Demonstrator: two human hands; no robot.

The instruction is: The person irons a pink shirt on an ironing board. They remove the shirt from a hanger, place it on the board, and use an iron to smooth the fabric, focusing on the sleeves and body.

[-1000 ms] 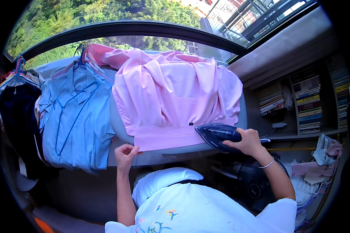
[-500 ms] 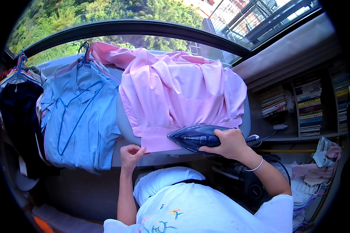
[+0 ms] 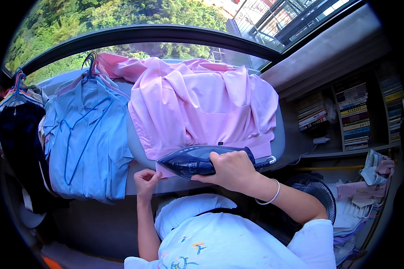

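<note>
Both hands work at the near edge of a grey padded ironing board. The right hand is wrapped around the handle of a dark blue steam iron, fingers curled shut over the grip, a thin pale bangle on the wrist. The iron lies flat, sole down, on the lower hem of a pale pink long-sleeved cotton shirt, with its pointed nose aimed toward the person's left. The left hand sits just beside the iron's nose, fingers folded in and pinching the pink hem at the board's edge.

The pink shirt is spread across the board, its collar and sleeves bunched toward the far side by a curved dark-framed window with green trees beyond. To the left of it, light blue button-up shirts hang on blue hangers, draped partly over the board's left end; a dark navy garment hangs further left. On the right, wooden shelves hold rows of stacked books, and a black round fan stands low beside the person's right arm. Folded pale laundry is piled at the far right.
</note>
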